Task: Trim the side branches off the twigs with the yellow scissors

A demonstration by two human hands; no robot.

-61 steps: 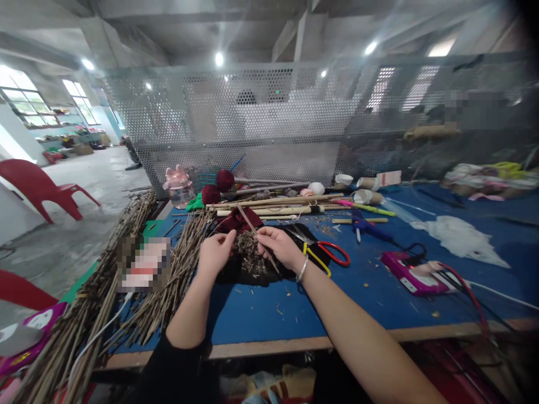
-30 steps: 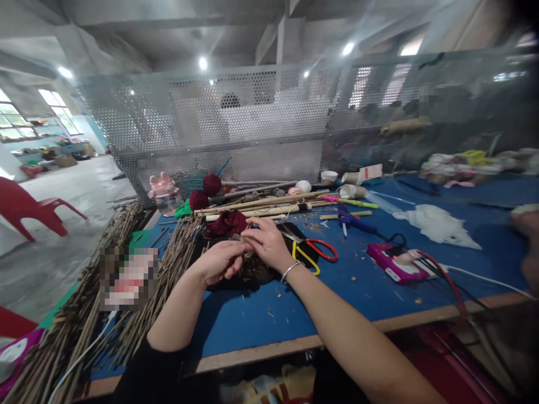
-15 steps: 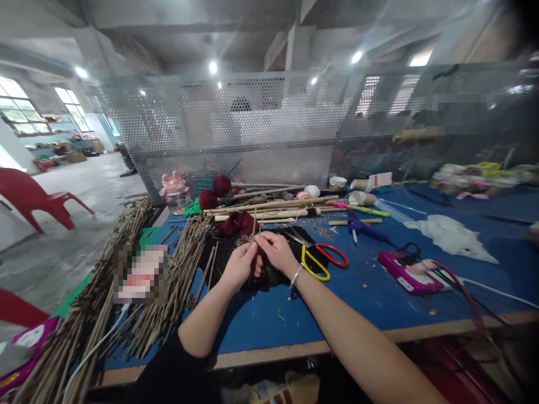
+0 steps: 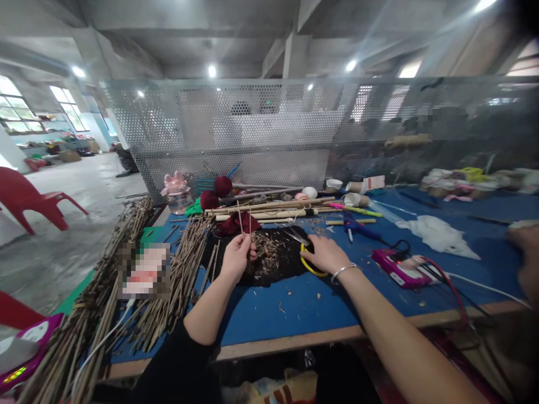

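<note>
Two thin twigs stand nearly upright in my left hand, its fingers closed round their lower ends. My right hand lies over the handles of the scissors; a yellow loop shows below its fingers, and the red one is hidden. The blades point away to the upper left. Between my hands, brown chips are scattered on a black cloth. Behind the cloth lies dark red yarn. Whether my right fingers have closed on the scissors is hard to see.
Bundles of sticks cover the left side. A glue gun, a magenta power strip with cables and a white plastic bag lie to the right. Yarn balls and rods sit behind. Another person's hand is at the right edge.
My right hand has left my left hand and moved right onto the scissors. My left hand still holds the twigs, slightly farther left. The chips on the cloth are now uncovered.
</note>
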